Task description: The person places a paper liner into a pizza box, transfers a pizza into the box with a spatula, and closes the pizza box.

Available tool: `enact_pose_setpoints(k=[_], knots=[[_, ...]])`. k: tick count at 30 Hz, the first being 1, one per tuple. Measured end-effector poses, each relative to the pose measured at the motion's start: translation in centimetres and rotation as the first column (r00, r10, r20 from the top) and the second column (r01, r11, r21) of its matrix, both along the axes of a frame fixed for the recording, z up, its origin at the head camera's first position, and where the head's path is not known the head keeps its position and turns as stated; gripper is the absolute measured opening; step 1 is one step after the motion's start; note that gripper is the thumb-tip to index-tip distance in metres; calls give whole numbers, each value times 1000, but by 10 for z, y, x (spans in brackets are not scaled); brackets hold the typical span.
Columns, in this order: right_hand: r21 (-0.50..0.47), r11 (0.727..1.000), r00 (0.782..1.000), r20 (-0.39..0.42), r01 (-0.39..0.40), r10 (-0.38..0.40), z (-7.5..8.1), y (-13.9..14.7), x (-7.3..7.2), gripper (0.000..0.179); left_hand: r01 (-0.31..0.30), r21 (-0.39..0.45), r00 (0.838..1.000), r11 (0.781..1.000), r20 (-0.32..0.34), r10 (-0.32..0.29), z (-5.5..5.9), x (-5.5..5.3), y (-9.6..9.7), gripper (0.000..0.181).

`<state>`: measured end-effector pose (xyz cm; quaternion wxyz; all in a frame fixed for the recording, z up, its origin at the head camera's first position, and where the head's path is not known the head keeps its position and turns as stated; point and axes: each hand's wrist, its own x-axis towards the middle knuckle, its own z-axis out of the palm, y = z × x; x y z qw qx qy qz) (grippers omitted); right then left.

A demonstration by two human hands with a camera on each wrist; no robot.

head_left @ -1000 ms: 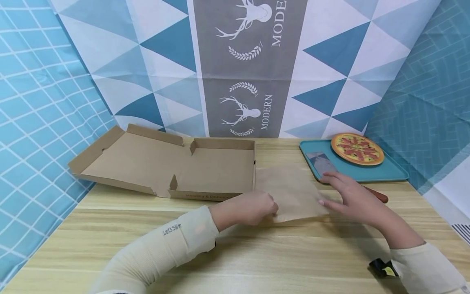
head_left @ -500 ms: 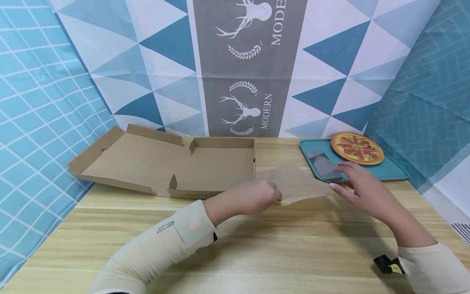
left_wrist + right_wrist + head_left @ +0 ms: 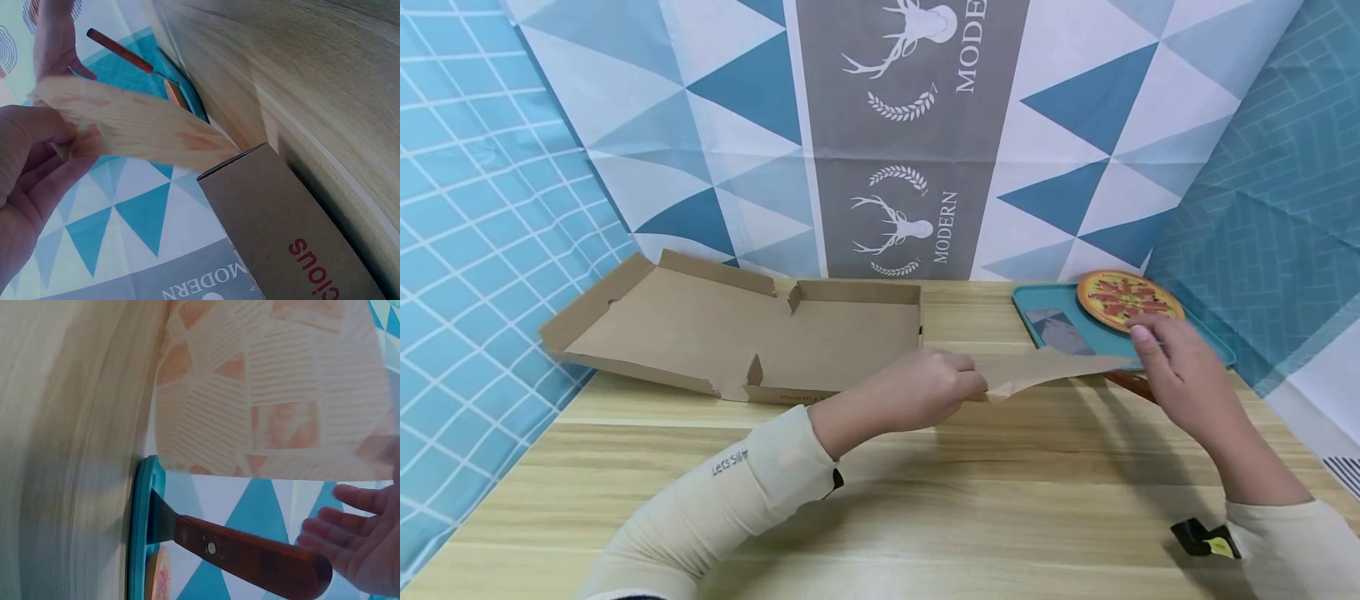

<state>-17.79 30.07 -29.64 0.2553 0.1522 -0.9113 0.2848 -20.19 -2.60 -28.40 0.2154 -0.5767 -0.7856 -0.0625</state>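
Note:
A thin brown sheet of greaseproof paper (image 3: pixel 1037 368) is raised above the table, to the right of the open pizza box (image 3: pixel 842 342). My left hand (image 3: pixel 917 387) pinches its left near corner, which is crumpled between thumb and fingers in the left wrist view. My right hand (image 3: pixel 1187 379) holds the sheet's right end; in the right wrist view one finger shows through the paper and the other fingers spread loosely below. That view also shows the sheet's printed pattern (image 3: pixel 284 425). Right of the paper, a pizza (image 3: pixel 1127 300) lies on a teal tray (image 3: pixel 1206 346).
A spatula (image 3: pixel 1060 329) leans its metal blade on the tray's left part, its wooden handle (image 3: pixel 250 553) sticking out over the near rim. The box lid (image 3: pixel 662 325) lies folded back to the left. Patterned cloth (image 3: pixel 895 208) stands behind the wooden table (image 3: pixel 970 508).
The paper has risen off the table and tilted until it shows nearly edge-on. My right hand has moved right and up with its end; my left hand has risen slightly.

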Motion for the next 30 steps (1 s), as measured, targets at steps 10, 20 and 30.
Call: enact_pose_setpoints(k=[10, 20, 30], knots=[[-159, 987, 999, -34, 27, -33, 2, 13, 3, 48, 70, 118, 970, 990, -238, -41, 1, 2, -6, 11], [-272, 961, 989, 146, 41, -1, -2, 9, -1, 51, 174, 187, 890, 967, -449, -74, 0, 3, -24, 9], [-652, 758, 815, 431, -14, 386, 0, -2, -10, 49, 206, 210, 791, 956, -611, -37, 0, 7, -48, 9]])
